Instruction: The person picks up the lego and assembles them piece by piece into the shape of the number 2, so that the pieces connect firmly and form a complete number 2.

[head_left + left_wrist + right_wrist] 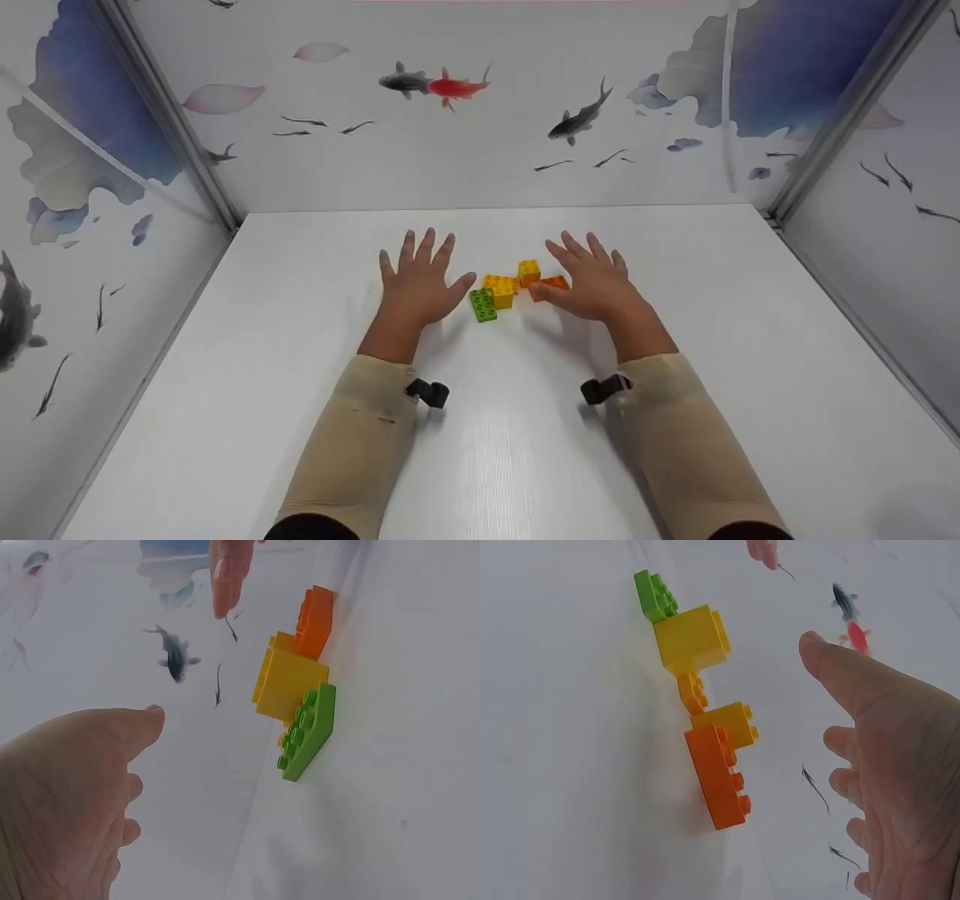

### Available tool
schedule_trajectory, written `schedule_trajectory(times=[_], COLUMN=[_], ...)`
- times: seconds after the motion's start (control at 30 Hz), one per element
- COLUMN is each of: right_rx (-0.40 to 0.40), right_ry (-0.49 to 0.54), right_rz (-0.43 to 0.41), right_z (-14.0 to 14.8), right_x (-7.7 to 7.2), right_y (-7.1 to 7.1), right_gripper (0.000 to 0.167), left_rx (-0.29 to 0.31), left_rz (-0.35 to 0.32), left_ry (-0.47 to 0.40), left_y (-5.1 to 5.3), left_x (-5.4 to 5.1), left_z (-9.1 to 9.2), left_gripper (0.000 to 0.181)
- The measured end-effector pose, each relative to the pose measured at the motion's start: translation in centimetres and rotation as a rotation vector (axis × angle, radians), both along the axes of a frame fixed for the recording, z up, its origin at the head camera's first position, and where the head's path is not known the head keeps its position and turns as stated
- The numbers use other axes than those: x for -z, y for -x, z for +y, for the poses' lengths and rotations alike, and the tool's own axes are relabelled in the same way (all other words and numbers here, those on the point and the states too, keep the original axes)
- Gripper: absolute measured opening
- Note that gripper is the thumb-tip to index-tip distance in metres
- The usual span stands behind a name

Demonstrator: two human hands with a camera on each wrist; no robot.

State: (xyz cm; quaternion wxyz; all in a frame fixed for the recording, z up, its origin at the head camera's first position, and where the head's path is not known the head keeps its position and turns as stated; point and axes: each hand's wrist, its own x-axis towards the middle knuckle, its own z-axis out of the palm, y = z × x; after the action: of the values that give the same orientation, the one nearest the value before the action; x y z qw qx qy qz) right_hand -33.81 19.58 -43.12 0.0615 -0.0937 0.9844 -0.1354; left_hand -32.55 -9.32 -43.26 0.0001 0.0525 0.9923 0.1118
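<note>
A small cluster of toy building bricks lies on the white table between the two hands. A green brick with studs on top is nearest the left hand. Beside it sits a tall yellow brick, and a lower yellow-orange brick shows behind. Another yellow brick stands next to an orange brick on the right. My left hand hovers left of the cluster, fingers spread and holding nothing. My right hand is spread over the right side, its thumb partly covering the orange brick in the head view.
White panels with painted fish and petals enclose the table at the back and both sides. Metal posts stand at the back corners. Each wrist carries a small black camera on a sleeve.
</note>
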Motion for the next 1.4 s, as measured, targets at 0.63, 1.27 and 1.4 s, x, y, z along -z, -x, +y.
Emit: schedule_trajectory(times=[0.63,1.27,1.4], right_rx=[-0.122,-0.182,-0.207], right_ry=[0.172,0.318,0.300], right_rz=[0.057,-0.049,-0.031], right_z=[-3.2,-5.1,-5.2], right_x=[1.1,2.6,3.0], right_y=[-0.3,-0.3,-0.1], right_gripper=[0.078,0.060,0.056], left_rx=[0.080,0.193,0.199], left_rz=[-0.122,-0.249,-0.250], left_ry=[-0.083,-0.219,-0.197], left_y=[0.4,0.6,0.6], left_x=[1.9,3.4,3.7], left_z=[1.4,1.9,2.0], left_gripper=[0.083,0.069,0.065])
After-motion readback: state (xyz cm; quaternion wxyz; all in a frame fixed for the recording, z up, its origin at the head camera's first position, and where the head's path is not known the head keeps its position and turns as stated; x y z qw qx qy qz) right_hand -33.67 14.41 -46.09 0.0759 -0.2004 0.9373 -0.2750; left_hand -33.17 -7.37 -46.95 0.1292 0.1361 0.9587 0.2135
